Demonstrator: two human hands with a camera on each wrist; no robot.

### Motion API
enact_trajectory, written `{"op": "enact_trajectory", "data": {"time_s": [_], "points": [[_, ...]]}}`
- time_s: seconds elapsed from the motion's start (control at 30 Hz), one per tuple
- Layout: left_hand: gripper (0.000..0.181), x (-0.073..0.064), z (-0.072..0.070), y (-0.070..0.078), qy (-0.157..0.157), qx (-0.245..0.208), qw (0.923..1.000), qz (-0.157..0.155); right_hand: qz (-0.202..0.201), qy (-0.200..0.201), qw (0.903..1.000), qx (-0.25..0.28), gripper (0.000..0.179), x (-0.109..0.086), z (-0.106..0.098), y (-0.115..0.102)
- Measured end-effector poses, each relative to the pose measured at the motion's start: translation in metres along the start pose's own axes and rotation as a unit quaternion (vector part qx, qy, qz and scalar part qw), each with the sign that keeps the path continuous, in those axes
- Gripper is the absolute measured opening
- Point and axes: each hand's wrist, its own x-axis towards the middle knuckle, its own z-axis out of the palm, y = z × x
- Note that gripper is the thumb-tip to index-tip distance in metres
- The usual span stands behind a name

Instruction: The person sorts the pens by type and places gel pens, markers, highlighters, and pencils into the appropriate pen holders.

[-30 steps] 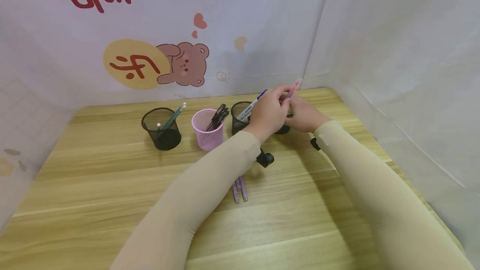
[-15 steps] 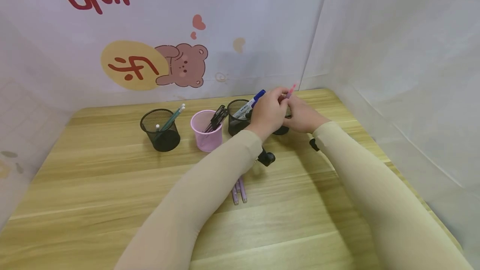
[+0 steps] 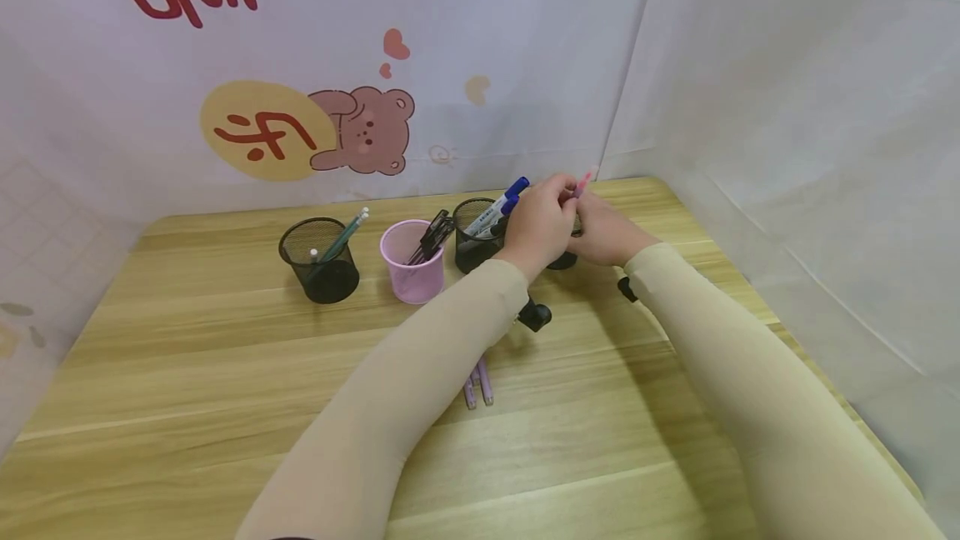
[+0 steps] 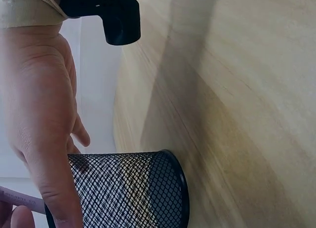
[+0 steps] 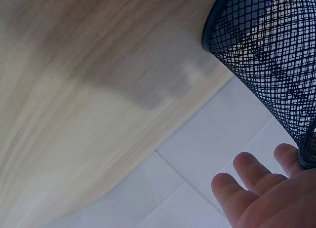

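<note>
A black mesh pen cup [image 4: 123, 193] stands at the right end of a row, mostly hidden behind my hands in the head view. My left hand [image 3: 538, 223] grips it near the rim, the nearest digit lying along the mesh. A slim pale purple highlighter [image 4: 22, 199] with a pink end leans at the cup's mouth. Fingertips of my right hand [image 3: 611, 232] appear to pinch it, though the contact is partly hidden. In the right wrist view, several right fingers [image 5: 229, 193] spread out beside the cup's rim.
Left of my hands stand a black mesh cup with blue-capped markers [image 3: 495, 211], a pink cup [image 3: 416, 277] with black pens, and a black cup [image 3: 330, 282] with green pencils. Purple pens [image 3: 480, 386] lie on the wooden table [image 3: 187, 407]. White cloth walls [image 3: 825, 148] close the back and right.
The highlighter has sunk lower between my hands, with less of its pink end showing. My left hand has shifted slightly, uncovering more of the blue-capped markers. The right hand has barely moved.
</note>
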Motion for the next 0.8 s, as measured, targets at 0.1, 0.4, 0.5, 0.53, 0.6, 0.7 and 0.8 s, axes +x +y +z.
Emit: {"op": "enact_trajectory", "data": {"time_s": [0.1,0.4,0.5,0.53,0.6,0.7,0.8], "points": [[0.02,0.0,0.0,0.001,-0.006,0.004,1.0,-0.006,0.008,-0.002,1.0,-0.001,0.062,-0.001,-0.001,-0.001],[0.035,-0.004,-0.003,0.002,-0.036,-0.001,0.9989,-0.028,0.015,-0.017,0.9997,-0.008,0.071,-0.003,-0.001,0.0],[0.04,-0.009,-0.008,0.004,-0.048,-0.012,0.9985,-0.022,0.021,-0.017,0.9995,-0.015,0.07,-0.002,0.0,0.004],[0.042,-0.011,-0.01,0.004,-0.054,-0.014,0.9983,-0.017,0.021,-0.017,0.9995,-0.016,0.069,-0.001,0.001,0.005],[0.044,-0.014,-0.014,0.005,-0.065,-0.024,0.9976,-0.004,0.017,-0.016,0.9996,-0.014,0.064,0.0,0.001,0.006],[0.048,-0.022,-0.023,0.005,-0.089,-0.044,0.9949,0.018,0.017,-0.018,0.9997,0.003,0.055,0.001,0.001,0.005],[0.052,-0.032,-0.035,0.004,-0.113,-0.061,0.991,0.038,0.019,-0.017,0.9996,0.011,0.05,0.002,0.0,0.004]]}}
